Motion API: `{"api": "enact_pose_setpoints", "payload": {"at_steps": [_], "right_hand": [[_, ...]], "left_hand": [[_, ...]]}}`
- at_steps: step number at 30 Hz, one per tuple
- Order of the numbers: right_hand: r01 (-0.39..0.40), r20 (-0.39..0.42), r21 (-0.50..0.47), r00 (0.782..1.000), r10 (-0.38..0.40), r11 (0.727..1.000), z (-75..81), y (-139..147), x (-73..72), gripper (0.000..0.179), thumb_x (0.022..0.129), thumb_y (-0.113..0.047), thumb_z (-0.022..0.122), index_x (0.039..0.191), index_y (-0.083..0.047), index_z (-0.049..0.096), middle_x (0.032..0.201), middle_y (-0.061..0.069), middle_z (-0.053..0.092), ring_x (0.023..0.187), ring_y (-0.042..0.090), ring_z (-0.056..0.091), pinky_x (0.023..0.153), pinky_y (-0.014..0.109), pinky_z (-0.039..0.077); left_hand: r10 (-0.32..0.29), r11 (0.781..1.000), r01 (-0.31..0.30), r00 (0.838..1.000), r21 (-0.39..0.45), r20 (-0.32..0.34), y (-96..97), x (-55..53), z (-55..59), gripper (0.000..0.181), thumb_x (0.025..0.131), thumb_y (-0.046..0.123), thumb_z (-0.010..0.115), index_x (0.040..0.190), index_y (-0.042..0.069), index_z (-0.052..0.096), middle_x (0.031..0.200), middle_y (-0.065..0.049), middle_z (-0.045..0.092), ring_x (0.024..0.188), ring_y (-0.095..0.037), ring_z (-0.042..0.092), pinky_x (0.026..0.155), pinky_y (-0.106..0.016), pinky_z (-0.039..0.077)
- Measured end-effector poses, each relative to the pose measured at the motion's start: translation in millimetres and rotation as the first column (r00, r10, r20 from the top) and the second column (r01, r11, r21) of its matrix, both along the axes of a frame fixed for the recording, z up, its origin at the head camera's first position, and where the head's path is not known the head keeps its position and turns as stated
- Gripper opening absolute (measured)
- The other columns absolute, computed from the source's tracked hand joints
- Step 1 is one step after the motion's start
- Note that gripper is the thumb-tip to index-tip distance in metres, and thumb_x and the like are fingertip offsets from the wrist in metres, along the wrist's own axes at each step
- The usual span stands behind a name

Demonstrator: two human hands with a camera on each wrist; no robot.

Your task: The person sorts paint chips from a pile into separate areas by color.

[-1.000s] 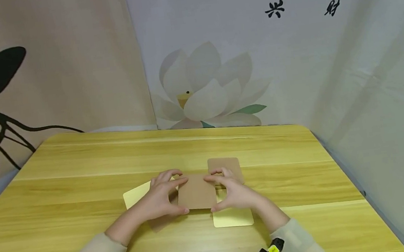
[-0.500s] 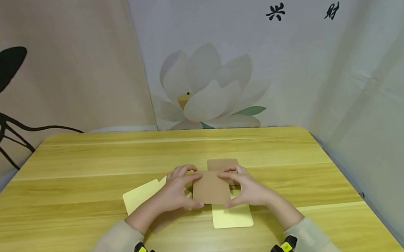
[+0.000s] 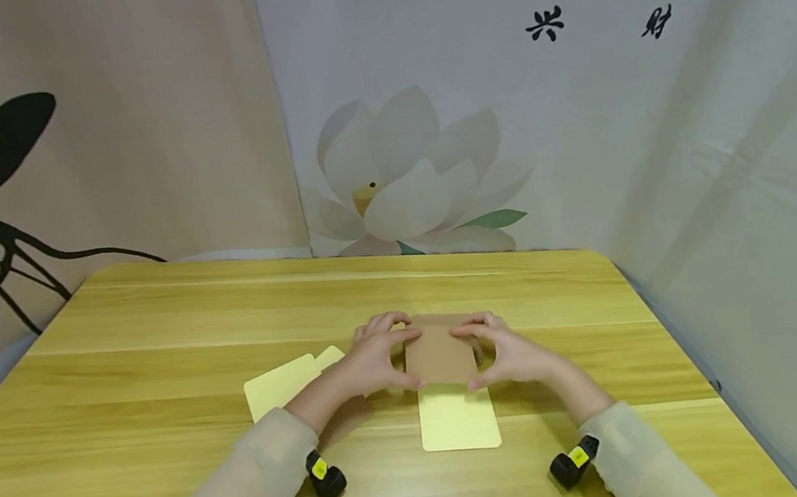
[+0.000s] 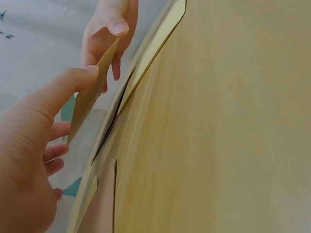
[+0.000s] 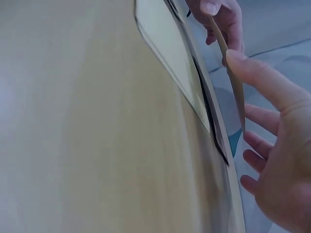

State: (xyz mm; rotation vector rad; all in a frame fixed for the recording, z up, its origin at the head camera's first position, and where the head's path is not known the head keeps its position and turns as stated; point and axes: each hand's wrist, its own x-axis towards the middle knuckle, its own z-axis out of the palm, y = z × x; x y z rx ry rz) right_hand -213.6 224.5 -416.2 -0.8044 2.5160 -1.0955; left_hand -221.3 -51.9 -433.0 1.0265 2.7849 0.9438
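Observation:
Between both hands a square brown card (image 3: 440,355) is held up off the table, and the wrist views show it edge-on. My left hand (image 3: 377,360) pinches its left side, thumb at the near corner and fingers at the far one. On the opposite side my right hand (image 3: 519,352) pinches it the same way. Under and behind the held card lies another brown card (image 3: 440,317), mostly covered in the head view. A pale yellow card (image 3: 459,427) lies flat on the near side, its far part overlapped in view.
Left of the hands, a yellow card (image 3: 277,386), a second yellow piece (image 3: 330,356) and a brown card (image 3: 345,421) lie on the wooden table (image 3: 174,491), partly hidden by the left arm. A printed cloth (image 3: 419,171) hangs behind the table.
Both hands have carried the brown card to the right and a little away from me, from between the two groups of cards to over the right group. The lying cards have stayed put.

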Motion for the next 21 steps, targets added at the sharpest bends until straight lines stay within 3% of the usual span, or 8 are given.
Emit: {"api": "enact_pose_setpoints", "payload": {"at_steps": [15, 21], "right_hand": [[-0.033, 0.028, 0.063, 0.999, 0.032, 0.997, -5.8, 15, -30.2, 0.086, 0.072, -0.033, 0.085, 0.145, -0.016, 0.043, 0.141, 0.013, 0.026, 0.130, 0.034, 0.023, 0.102, 0.061, 0.021], [-0.031, 0.003, 0.118, 1.000, 0.031, 0.993, -5.6, 16, -36.2, 0.088, 0.071, -0.036, 0.084, 0.145, -0.013, 0.042, 0.142, 0.016, 0.026, 0.131, 0.036, 0.022, 0.102, 0.061, 0.024]], "left_hand": [[0.016, 1.000, -0.015, 0.997, -0.014, 0.078, 16.4, -25.0, -6.1, 0.082, 0.072, 0.049, 0.080, 0.140, 0.014, 0.050, 0.144, -0.004, 0.035, 0.134, -0.025, 0.023, 0.103, -0.050, 0.017], [0.016, 1.000, -0.014, 0.998, -0.020, 0.067, 20.1, -30.3, -10.2, 0.083, 0.072, 0.051, 0.079, 0.140, 0.014, 0.050, 0.144, -0.004, 0.036, 0.133, -0.027, 0.024, 0.101, -0.050, 0.019]]}}
